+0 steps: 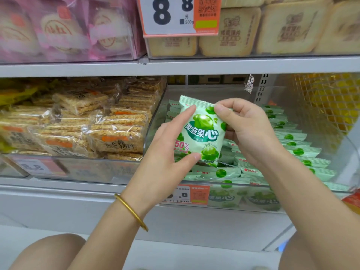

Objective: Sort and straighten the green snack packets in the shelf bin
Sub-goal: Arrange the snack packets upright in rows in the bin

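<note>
I hold one green snack packet (201,131) upright above the clear shelf bin (153,121), its printed front facing me. My left hand (167,145) pinches its left edge, forefinger at the top and thumb at the bottom. My right hand (245,125) grips its upper right corner with curled fingers. Below and behind it, several more green packets (296,151) lie in rows inside the bin, mostly on edge along the right side.
A neighbouring bin on the left holds several rice cracker packs (116,131). Orange price tags hang above (179,16) and on the bin front (187,194). The shelf above carries pink and beige packs. A yellow mesh bag (327,106) sits to the right.
</note>
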A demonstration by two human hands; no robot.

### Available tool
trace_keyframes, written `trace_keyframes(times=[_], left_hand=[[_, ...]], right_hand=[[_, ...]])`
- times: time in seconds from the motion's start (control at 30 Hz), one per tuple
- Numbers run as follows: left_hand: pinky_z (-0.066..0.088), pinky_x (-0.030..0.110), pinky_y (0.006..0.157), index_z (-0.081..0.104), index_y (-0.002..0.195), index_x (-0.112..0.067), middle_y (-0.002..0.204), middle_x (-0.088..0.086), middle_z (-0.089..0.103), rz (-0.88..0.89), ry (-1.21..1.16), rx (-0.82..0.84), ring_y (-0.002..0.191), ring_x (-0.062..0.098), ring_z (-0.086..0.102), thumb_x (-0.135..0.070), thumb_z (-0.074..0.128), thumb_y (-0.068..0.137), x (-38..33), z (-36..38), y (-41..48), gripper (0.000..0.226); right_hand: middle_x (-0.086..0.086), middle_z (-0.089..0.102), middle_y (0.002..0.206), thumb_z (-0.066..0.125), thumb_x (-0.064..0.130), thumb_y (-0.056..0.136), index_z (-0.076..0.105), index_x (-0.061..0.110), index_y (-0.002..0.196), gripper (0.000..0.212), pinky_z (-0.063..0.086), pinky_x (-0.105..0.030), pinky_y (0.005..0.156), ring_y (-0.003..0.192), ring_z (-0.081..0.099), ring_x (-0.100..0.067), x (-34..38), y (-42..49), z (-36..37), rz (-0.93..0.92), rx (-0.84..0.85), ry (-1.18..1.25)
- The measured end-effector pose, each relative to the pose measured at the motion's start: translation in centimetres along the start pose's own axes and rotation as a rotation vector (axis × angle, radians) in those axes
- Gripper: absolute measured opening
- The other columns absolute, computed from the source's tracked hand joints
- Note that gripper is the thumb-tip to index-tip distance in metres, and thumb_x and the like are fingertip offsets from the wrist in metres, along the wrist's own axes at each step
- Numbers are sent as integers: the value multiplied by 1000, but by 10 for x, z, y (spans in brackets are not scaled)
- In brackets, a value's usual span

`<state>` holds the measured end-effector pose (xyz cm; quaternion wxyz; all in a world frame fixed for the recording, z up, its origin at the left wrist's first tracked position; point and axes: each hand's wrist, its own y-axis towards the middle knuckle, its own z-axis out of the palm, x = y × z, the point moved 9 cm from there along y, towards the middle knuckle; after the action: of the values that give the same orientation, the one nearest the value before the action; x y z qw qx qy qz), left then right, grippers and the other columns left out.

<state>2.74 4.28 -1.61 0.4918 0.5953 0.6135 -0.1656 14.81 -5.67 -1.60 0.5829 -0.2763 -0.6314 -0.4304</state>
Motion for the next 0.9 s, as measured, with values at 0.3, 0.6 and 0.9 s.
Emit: trace_keyframes(times=[0.3, 0.6, 0.9], left_hand=[[37, 36, 109, 33, 137, -49, 143, -22, 37, -49, -170, -18, 132, -2, 38, -6, 69, 80, 6, -6, -1, 80], [34, 32, 110, 48, 127, -41, 134, -10, 42, 79, 55, -180, 128, 2, 38, -24, 64, 78, 0, -16, -1, 54], [15, 6, 104, 42, 136, -18, 136, -4, 36, 122, 467, -231, 124, 10, 30, -43, 65, 75, -6, -5, 0, 70]], right_hand=[[-6, 73, 78, 63, 29, 77, 65, 11, 82, 18, 54, -29, 54, 65, 67, -19, -3, -9, 17, 41, 161, 61], [2, 71, 69, 60, 12, 89, 61, 11, 86, 4, 55, -27, 48, 60, 67, -12, 0, -9, 5, -18, 7, 117], [-10, 70, 96, 61, 37, 87, 57, 10, 99, 30, 57, -37, 63, 84, 68, -20, 2, -18, 29, -18, 175, 177]])
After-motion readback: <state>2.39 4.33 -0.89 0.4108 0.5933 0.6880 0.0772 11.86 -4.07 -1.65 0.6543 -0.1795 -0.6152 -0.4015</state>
